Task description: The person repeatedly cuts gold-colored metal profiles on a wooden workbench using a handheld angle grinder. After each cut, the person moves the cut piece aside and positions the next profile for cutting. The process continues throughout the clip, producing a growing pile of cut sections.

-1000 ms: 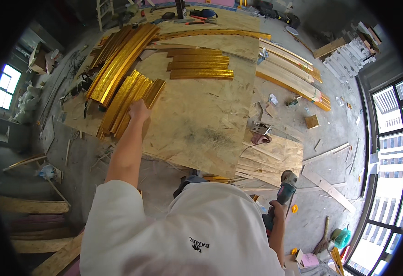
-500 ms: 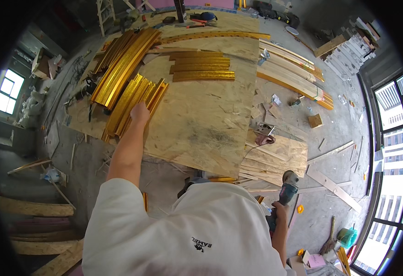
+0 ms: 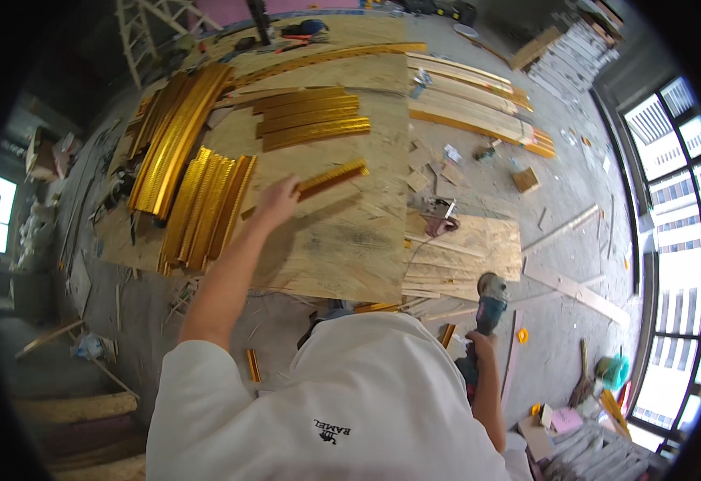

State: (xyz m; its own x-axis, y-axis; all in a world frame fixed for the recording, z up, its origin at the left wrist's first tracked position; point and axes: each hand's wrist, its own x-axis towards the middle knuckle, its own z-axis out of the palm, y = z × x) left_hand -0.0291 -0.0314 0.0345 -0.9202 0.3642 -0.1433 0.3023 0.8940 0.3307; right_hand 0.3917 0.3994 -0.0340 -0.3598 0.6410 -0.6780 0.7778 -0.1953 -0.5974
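My left hand (image 3: 277, 202) grips a short gold moulding strip (image 3: 334, 178) near its middle and holds it tilted above the wooden board (image 3: 334, 256), where it casts a shadow. To the left of that hand lies a pile of similar short gold strips (image 3: 205, 204), side by side. Several more gold strips (image 3: 312, 116) lie in a stack farther back on the board. Down at my right side, my right hand (image 3: 483, 346) is wrapped round the body of an angle grinder (image 3: 491, 306), its head pointing forward.
Long gold mouldings (image 3: 181, 140) lie at the board's far left. Pale timber lengths (image 3: 467, 108) rest on the floor to the right. A red power tool (image 3: 440, 220) sits beside a smaller board (image 3: 491, 248). Wood offcuts, a broom (image 3: 584, 381) and a stepladder (image 3: 136, 40) stand or lie around.
My left hand has lifted one gold strip off the short pile and carried it right, over the bare board. My right hand keeps the grinder at my side. The view has shifted slightly.
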